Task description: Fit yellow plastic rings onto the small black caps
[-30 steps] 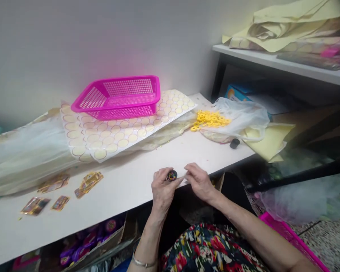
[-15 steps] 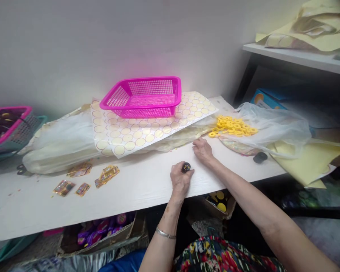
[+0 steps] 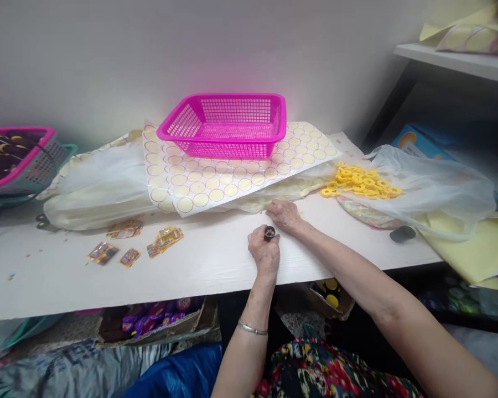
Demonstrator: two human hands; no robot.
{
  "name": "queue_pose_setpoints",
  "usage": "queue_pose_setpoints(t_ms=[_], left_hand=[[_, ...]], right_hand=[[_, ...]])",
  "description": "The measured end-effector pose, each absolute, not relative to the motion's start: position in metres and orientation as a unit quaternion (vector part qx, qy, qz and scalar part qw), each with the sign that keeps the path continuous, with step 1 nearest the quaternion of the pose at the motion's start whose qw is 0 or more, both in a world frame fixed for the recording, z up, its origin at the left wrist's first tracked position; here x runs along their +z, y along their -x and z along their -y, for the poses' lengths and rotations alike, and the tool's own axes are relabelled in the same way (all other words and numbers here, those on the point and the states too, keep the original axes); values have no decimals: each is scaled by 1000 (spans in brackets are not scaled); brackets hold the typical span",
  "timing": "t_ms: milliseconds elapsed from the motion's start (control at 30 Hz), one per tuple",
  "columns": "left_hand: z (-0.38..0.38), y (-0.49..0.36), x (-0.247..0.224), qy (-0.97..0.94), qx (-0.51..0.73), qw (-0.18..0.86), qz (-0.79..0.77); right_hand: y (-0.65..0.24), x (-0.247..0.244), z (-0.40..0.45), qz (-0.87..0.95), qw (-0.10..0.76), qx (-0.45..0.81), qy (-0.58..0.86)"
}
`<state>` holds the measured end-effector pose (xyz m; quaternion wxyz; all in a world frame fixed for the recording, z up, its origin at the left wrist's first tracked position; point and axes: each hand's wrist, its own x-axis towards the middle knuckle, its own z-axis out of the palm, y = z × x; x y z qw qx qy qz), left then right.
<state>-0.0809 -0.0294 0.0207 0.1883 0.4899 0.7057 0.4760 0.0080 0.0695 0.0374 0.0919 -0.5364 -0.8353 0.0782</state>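
Observation:
My left hand [image 3: 265,254] rests on the white table [image 3: 207,265], its fingers wrapped round a small black cylinder [image 3: 269,232] with colourful bits showing in its open top. Just beyond and to the right, my right hand [image 3: 284,214] lies low over the table beside the clear plastic bag, fingers bent together; whatever its fingertips hold is too small to make out. Yellow ring pieces [image 3: 361,181] are heaped to the right, on a bag of small coloured bits [image 3: 367,214]. Another black cylinder [image 3: 402,234] lies near the right end.
A pink basket [image 3: 232,149] stands on sheets of round stickers [image 3: 216,190] at the back. Small printed packets [image 3: 166,239] lie left of my hands. A basket of dark items [image 3: 12,160] is far left; boxes sit below the table.
My right hand has moved left, to just beyond the black cylinder. My left hand still holds that cylinder. The camera view has shifted, so the table things appear further right and higher.

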Motion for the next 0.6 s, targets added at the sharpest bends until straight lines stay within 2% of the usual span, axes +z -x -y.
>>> queue_pose_setpoints(t_ms=[167,267,367,467,600], left_hand=[[30,79,25,-499,455,199,-711],[30,78,26,-494,449,207,-715],[29,78,25,-484,445,220,-721],[29,78,24,-481,442,227,-722],[30,79,25,-483,444,228,-719]], right_hand=[[-4,44,-68,826,114,103,543],[-12,55,-57,802,205,192,527],[-23,64,-41,789,301,306,439],[-30,65,-28,801,299,358,375],[-31,65,-25,804,279,377,365]])
